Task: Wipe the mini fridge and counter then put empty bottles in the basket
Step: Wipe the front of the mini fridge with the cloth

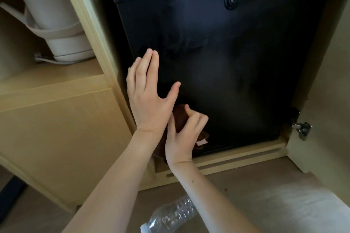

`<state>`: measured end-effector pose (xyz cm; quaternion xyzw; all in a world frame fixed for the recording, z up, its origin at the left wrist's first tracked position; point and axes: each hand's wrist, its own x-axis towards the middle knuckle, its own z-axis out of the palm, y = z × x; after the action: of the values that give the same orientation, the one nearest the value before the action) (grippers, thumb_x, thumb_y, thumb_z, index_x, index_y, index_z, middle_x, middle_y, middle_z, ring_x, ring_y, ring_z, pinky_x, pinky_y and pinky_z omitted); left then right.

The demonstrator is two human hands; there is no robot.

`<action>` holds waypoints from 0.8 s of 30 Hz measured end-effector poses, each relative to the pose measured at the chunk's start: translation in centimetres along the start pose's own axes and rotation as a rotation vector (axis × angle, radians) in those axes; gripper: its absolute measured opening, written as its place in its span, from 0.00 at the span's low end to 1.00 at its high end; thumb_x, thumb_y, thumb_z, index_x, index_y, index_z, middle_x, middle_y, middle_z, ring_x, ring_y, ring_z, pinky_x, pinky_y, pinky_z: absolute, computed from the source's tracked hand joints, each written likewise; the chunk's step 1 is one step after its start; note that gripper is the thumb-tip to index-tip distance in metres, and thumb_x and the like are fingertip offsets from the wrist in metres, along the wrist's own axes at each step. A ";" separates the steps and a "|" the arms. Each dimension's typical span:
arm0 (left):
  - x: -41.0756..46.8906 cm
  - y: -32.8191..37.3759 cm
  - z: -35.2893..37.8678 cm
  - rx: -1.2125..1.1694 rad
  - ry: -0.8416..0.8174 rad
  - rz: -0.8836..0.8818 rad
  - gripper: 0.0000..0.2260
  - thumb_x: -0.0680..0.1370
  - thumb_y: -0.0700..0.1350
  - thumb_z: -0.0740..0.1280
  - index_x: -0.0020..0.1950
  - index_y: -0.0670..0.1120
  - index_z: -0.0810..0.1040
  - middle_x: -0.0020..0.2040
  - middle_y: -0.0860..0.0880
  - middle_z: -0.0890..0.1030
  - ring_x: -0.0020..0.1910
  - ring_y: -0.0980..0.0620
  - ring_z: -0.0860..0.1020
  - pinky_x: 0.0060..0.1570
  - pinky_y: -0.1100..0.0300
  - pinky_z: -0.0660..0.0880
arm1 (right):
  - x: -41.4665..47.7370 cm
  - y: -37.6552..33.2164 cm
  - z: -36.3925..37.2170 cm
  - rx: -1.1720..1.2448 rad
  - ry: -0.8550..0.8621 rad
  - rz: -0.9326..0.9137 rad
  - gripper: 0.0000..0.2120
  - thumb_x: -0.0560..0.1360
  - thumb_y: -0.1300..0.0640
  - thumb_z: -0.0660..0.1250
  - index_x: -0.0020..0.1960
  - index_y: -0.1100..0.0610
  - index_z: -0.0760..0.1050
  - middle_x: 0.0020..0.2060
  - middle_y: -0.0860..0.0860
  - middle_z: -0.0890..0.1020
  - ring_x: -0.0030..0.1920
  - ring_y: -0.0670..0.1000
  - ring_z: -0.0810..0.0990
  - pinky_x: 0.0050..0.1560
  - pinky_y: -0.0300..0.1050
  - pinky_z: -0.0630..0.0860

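Down at the open cabinet [98, 30], the person is working on the black door of the mini fridge [236, 66]. The left hand [149, 96] lies flat against the door near its left edge, fingers straight and close together, thumb spread, holding nothing. To my eye it is steadying the door. Just below it, the right hand [181, 136] has its fingers curled round a bunched brown cloth [180, 117], which sits against the lower left part of the door. The cloth is partly hidden behind that hand and the left wrist.

I'd judge the job to be in its first stage, the wiping of the fridge front. Faint streaks cross the middle of the door. Whether they are damp trails from the cloth or marks not yet cleaned, I cannot tell. The counter is out of sight, so nothing shows it has been wiped.

A clear plastic bottle [170, 215] lies on its side on the floor [265, 204], well below both hands and under the right forearm, held by neither. No basket is in view, so the bottle step looks to be ahead. A white kettle [56, 24] stands on the shelf [56, 73] to the left.
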<state>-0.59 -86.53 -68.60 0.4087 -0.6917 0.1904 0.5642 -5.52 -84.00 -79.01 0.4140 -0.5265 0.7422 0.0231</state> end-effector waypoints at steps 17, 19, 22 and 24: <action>-0.6 1.4 0.1 -0.039 -0.068 -0.149 0.34 0.76 0.51 0.71 0.79 0.51 0.60 0.77 0.56 0.61 0.77 0.61 0.49 0.75 0.63 0.52 | 7.3 -0.7 -3.1 0.011 0.039 0.004 0.18 0.77 0.44 0.66 0.60 0.55 0.69 0.52 0.43 0.65 0.52 0.42 0.74 0.56 0.37 0.75; -0.6 1.6 0.1 -0.039 -0.057 -0.139 0.34 0.76 0.50 0.71 0.78 0.49 0.61 0.77 0.54 0.62 0.78 0.57 0.52 0.76 0.60 0.54 | 6.0 0.8 -4.3 -0.051 0.046 0.062 0.19 0.77 0.46 0.66 0.60 0.59 0.71 0.52 0.45 0.66 0.50 0.44 0.74 0.56 0.43 0.77; -0.6 2.1 0.0 -0.046 -0.050 -0.159 0.34 0.76 0.49 0.72 0.78 0.48 0.61 0.77 0.54 0.61 0.78 0.54 0.54 0.76 0.55 0.57 | 4.6 2.3 -5.7 -0.088 0.064 0.183 0.19 0.77 0.49 0.67 0.61 0.60 0.70 0.52 0.48 0.67 0.51 0.48 0.75 0.55 0.53 0.79; -0.5 2.6 0.1 -0.060 -0.045 -0.188 0.34 0.76 0.48 0.72 0.78 0.48 0.61 0.77 0.54 0.61 0.78 0.54 0.53 0.76 0.55 0.57 | 5.3 1.8 -6.1 -0.061 0.047 0.183 0.17 0.78 0.49 0.67 0.61 0.58 0.70 0.53 0.47 0.66 0.52 0.49 0.76 0.58 0.52 0.77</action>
<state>-2.66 -84.87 -68.57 0.4591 -0.6681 0.1067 0.5757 -13.42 -82.06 -77.63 0.3455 -0.5840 0.7343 -0.0198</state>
